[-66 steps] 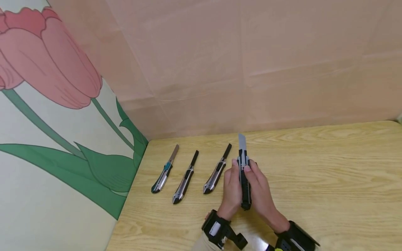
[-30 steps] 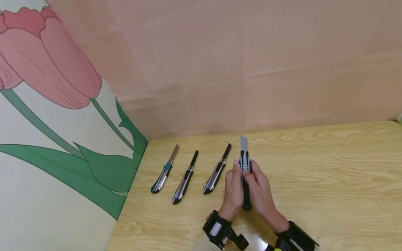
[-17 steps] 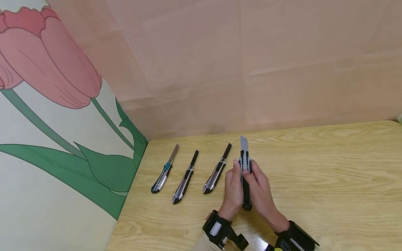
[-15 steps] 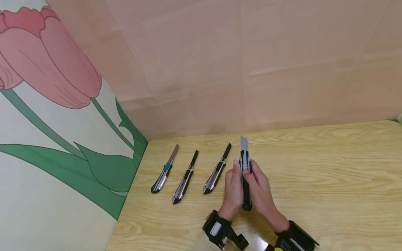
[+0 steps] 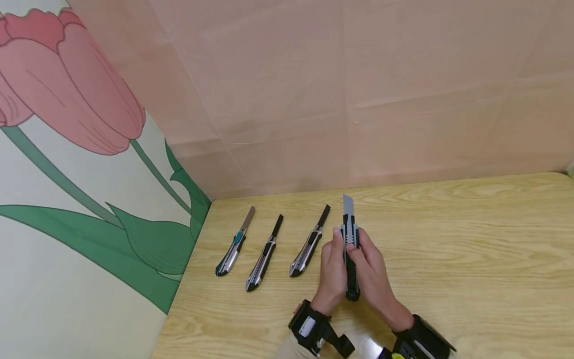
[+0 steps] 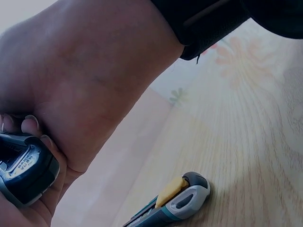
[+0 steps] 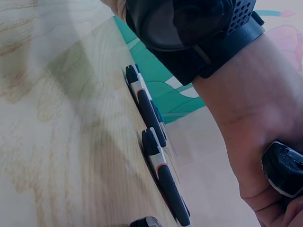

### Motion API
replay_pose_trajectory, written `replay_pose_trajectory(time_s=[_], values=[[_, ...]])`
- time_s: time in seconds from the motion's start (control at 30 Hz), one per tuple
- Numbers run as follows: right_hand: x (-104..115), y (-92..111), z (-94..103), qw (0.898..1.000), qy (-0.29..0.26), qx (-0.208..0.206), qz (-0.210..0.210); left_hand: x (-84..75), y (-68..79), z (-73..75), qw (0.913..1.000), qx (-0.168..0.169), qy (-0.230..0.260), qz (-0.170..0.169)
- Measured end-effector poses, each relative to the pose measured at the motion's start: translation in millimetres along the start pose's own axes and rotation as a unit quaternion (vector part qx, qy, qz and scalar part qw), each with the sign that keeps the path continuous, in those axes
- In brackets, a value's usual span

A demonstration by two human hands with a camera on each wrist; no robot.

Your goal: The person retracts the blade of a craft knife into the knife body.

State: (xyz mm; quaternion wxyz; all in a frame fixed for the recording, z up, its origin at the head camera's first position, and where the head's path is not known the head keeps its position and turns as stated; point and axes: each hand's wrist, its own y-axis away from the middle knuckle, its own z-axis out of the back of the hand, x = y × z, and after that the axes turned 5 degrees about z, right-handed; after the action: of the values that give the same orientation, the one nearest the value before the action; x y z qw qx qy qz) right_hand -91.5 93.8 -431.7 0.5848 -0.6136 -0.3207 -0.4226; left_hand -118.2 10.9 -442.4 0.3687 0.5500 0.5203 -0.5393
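Here, the left hand [image 5: 334, 271] and right hand [image 5: 373, 276] grip the black utility knife [image 5: 350, 234] above the bench [image 5: 448, 249], likely steadying it, blade [image 5: 348, 205] aimed forward, presumably for safety; three other utility knives [image 5: 261, 266] lie left, spaced perhaps for easy pickup.

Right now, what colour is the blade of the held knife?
The blade is silver-grey; the head view shows it best.
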Motion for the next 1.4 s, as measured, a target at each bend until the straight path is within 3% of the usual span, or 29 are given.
replay_pose_trajectory(time_s=[0.2, 0.43, 0.67, 0.9, 1.1, 1.4], values=[[-1.1, -0.6, 2.1, 0.999, 0.015, 0.018, 0.024, -2.2, 0.1, 1.1, 0.9999, 0.014, 0.003, 0.003], [0.0, -0.8, 2.7, 0.999, 0.021, 0.021, 0.028, -3.5, 0.5, -0.4, 1.0000, -0.003, 0.003, -0.009], [4.2, 0.6, -0.8, 1.000, -0.007, 0.015, 0.000, -3.4, 0.5, 2.5, 1.0000, -0.002, 0.006, 0.000], [4.4, 0.1, 0.8, 1.000, 0.008, 0.015, -0.025, -2.2, 0.4, 2.1, 0.9999, 0.003, 0.012, -0.006], [6.2, 0.9, -0.2, 0.999, -0.028, 0.014, -0.015, -3.2, 0.6, -0.4, 1.0000, -0.002, 0.004, -0.002], [6.1, 0.7, -0.6, 0.999, -0.036, 0.006, -0.005, -2.8, 2.5, -0.5, 0.9996, -0.004, -0.026, 0.003]])
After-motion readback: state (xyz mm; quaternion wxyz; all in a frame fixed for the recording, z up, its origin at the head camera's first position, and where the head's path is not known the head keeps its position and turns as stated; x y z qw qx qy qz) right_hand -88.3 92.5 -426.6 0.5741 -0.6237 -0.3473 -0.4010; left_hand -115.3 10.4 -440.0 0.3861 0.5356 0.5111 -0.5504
